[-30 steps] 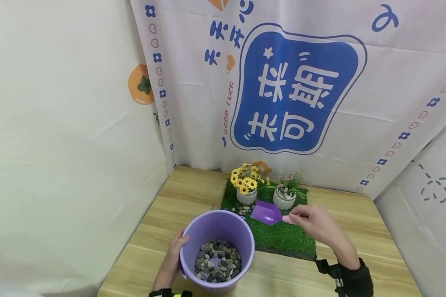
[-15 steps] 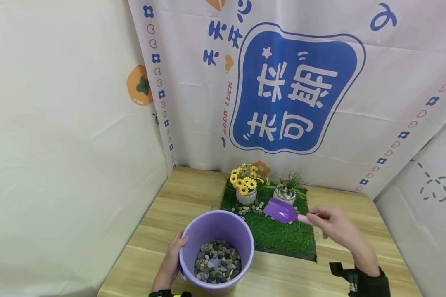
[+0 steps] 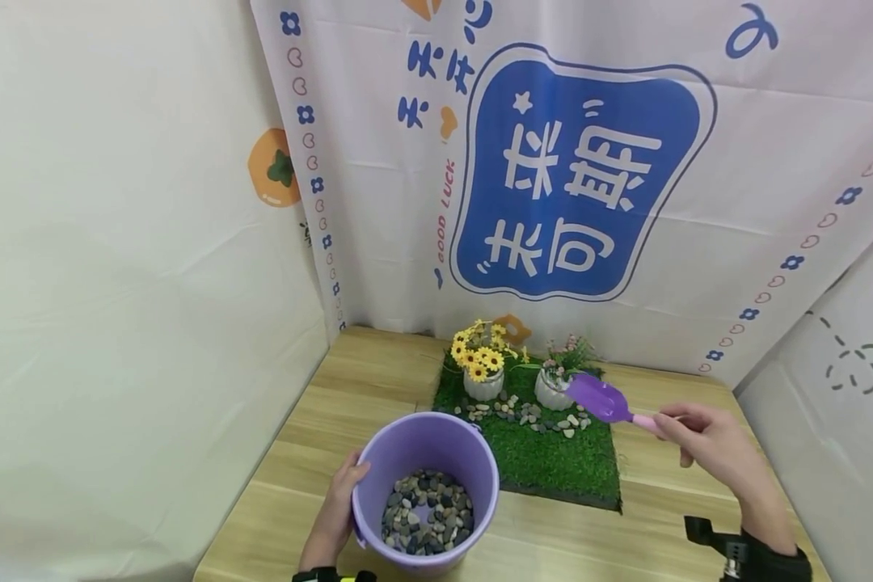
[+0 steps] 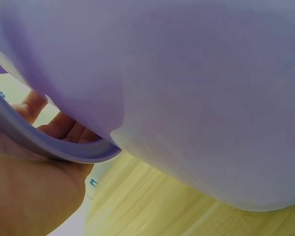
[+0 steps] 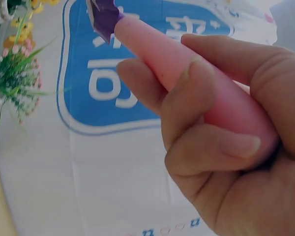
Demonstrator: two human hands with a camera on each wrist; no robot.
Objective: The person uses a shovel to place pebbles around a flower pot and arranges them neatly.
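A lilac bucket (image 3: 473, 469) with dark pebbles (image 3: 426, 512) in its bottom stands at the table's near edge. My left hand (image 3: 340, 495) grips its left wall and rim; in the left wrist view the bucket (image 4: 196, 98) fills the frame with my fingers (image 4: 64, 129) curled by its rim. My right hand (image 3: 706, 440) holds a small purple scoop (image 3: 600, 399) by its pink handle (image 5: 187, 73), raised over the right edge of a green grass mat (image 3: 553, 461). Loose pebbles (image 3: 531, 414) lie on the mat in front of two white pots.
A pot of yellow flowers (image 3: 480, 364) and a pot of pink flowers (image 3: 558, 376) stand at the back of the mat. The wooden table (image 3: 364, 380) is closed in by white printed cloth on the left, back and right.
My right hand has swung the scoop from the mat's middle to the right and up. Pebbles now lie spread on the mat before both pots. The left hand and bucket stayed still.
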